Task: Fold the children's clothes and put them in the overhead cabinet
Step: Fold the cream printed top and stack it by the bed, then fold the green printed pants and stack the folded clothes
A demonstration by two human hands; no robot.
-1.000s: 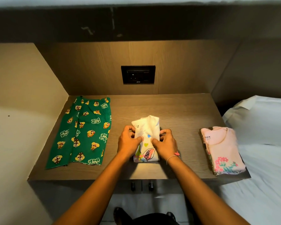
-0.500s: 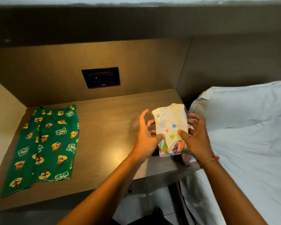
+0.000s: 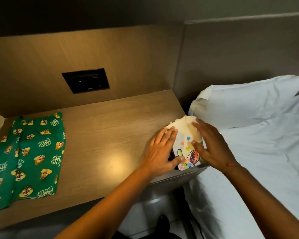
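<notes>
A small folded white garment with coloured hearts and a cartoon print lies at the right end of the wooden shelf, by its near corner. My left hand rests flat against its left edge, fingers spread, thumb at the near corner. My right hand lies flat over its right side, fingers apart. A strip of flower print peeks out under the garment's near edge. Green cartoon-print children's trousers lie spread flat at the shelf's left end. The overhead cabinet is out of view.
A black socket panel sits in the wooden back wall. A bed with a white sheet and a white pillow adjoins the shelf on the right. A side wall closes off the left.
Both hands lifted the white garment from the shelf's middle, carried it right and set it down at the right end where the pink top lay. The fingers have opened flat.
</notes>
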